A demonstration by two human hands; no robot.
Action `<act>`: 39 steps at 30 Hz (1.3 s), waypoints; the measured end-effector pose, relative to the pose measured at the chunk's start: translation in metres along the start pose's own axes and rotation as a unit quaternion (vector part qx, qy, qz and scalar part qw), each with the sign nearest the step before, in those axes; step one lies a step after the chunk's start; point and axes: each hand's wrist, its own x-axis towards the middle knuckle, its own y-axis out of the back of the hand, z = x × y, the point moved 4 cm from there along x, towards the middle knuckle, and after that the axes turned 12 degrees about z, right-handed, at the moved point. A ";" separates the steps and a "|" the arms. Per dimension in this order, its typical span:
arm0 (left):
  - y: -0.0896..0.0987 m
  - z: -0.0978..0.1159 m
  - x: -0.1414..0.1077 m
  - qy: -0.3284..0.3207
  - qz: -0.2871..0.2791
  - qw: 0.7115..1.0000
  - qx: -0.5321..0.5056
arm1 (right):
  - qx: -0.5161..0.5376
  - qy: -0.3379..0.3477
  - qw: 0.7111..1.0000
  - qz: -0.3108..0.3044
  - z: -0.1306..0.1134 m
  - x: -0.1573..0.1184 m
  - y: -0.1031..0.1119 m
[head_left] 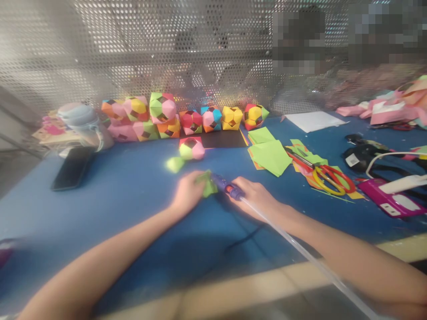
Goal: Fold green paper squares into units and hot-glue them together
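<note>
Over the middle of the blue table, my left hand (188,191) pinches a folded piece of green paper (210,186). My right hand (255,195) is wrapped round a purple hot glue gun (230,187), its nozzle end pointing left against or very near the green paper. A long clear glue stick (300,249) sticks out of the gun's back toward me. Just beyond my left hand lie a loose green folded piece (175,164) and a pink, red and green paper ball (191,149). Motion blur hides whether glue shows on the paper.
Several colourful paper balls (231,118) line the back by a perforated metal screen (133,40). A phone (74,168) and a cloth-covered cup (78,120) stand left. Green paper sheets (270,155), scissors (328,178), a magenta power strip (393,198) and white paper (315,121) lie right.
</note>
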 end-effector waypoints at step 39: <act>-0.002 0.001 0.000 -0.006 0.000 1.000 0.009 | -0.013 0.004 0.999 0.041 -0.002 -0.002 0.004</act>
